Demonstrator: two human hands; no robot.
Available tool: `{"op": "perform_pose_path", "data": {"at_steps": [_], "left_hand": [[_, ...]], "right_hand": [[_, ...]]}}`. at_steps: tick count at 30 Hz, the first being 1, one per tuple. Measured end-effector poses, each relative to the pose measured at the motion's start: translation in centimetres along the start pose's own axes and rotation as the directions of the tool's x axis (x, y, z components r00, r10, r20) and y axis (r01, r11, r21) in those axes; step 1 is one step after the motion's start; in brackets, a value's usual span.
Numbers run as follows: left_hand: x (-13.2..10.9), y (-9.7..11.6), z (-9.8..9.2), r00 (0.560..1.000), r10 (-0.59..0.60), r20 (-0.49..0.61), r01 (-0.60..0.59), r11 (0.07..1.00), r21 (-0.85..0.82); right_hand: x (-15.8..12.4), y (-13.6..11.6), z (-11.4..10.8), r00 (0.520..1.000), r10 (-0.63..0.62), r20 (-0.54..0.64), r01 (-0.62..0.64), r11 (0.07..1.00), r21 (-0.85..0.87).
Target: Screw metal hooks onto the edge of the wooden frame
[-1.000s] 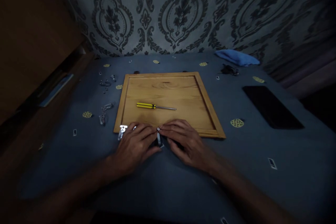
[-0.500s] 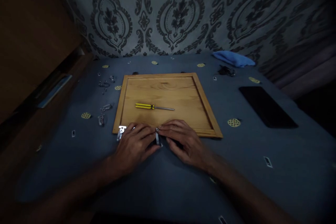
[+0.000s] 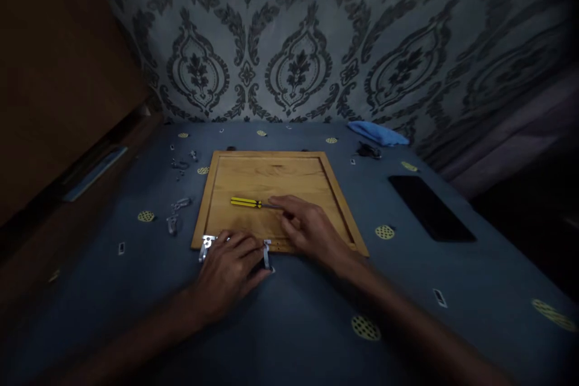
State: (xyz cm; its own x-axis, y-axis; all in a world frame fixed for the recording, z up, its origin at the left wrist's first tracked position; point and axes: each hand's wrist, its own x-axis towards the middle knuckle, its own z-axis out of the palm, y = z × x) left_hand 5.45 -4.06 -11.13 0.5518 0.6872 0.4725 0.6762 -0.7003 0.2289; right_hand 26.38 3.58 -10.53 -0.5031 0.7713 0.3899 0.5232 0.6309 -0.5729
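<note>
My left hand is at the near left edge of the framed wooden panel, its fingers curled over a shiny metal bracket. Another metal end shows beside its thumb; whether both belong to one piece is hidden under the hand. My right hand is over the panel, with index finger and thumb closed at the shaft of a screwdriver. The screwdriver lies crosswise on the panel, its yellow and black handle pointing left and its tip covered by the hand.
Loose metal fittings and smaller parts lie left of the panel on the blue patterned cloth. To the right are a black flat slab, a dark tangled item and a blue cloth. A wooden cabinet stands at left.
My right hand has left the metal piece at the near edge and moved up onto the screwdriver's shaft. My left hand stays on the bracket. The camera view has tilted upward.
</note>
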Motion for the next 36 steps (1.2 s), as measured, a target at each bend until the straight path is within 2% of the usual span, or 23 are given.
{"op": "perform_pose_path", "data": {"at_steps": [4, 8, 11, 13, 17, 20, 27, 36], "left_hand": [[0.0, 0.0, 0.0, 1.0, 0.005, -0.005, -0.005, 1.0, 0.012], [-0.2, -0.2, 0.2, 1.0, 0.002, 0.007, -0.002, 1.0, 0.01], [-0.3, -0.3, 0.2, 1.0, -0.005, 0.023, 0.005, 1.0, -0.001], [-0.3, -0.3, 0.2, 0.999, -0.009, 0.032, 0.009, 1.0, -0.011], [-0.2, -0.2, 0.0, 0.999, -0.014, 0.038, 0.015, 1.0, -0.026], [-0.1, -0.1, -0.1, 0.999, -0.015, 0.035, 0.016, 1.0, -0.026], [-0.2, -0.1, -0.1, 0.999, -0.016, 0.04, 0.017, 1.0, -0.014], [-0.1, -0.1, -0.1, 0.999, -0.007, 0.034, 0.008, 1.0, -0.018]], "right_hand": [[3.3, 0.1, 1.5, 0.989, 0.036, 0.14, -0.022, 0.995, -0.101], [4.7, 0.1, 2.8, 0.978, 0.105, 0.178, -0.085, 0.99, -0.115], [4.3, 0.0, 2.3, 0.985, 0.138, 0.103, -0.135, 0.99, -0.037], [3.5, -0.4, 1.4, 0.988, 0.157, -0.009, -0.157, 0.986, 0.05], [1.0, -2.0, -0.6, 0.949, 0.226, -0.221, -0.161, 0.948, 0.276], [-0.8, -3.3, -0.7, 0.916, 0.269, -0.298, -0.136, 0.906, 0.4], [-2.3, -4.4, 0.8, 0.89, 0.312, -0.334, -0.094, 0.84, 0.535], [-2.4, -3.9, 1.5, 0.883, 0.335, -0.327, -0.091, 0.808, 0.582]]}}
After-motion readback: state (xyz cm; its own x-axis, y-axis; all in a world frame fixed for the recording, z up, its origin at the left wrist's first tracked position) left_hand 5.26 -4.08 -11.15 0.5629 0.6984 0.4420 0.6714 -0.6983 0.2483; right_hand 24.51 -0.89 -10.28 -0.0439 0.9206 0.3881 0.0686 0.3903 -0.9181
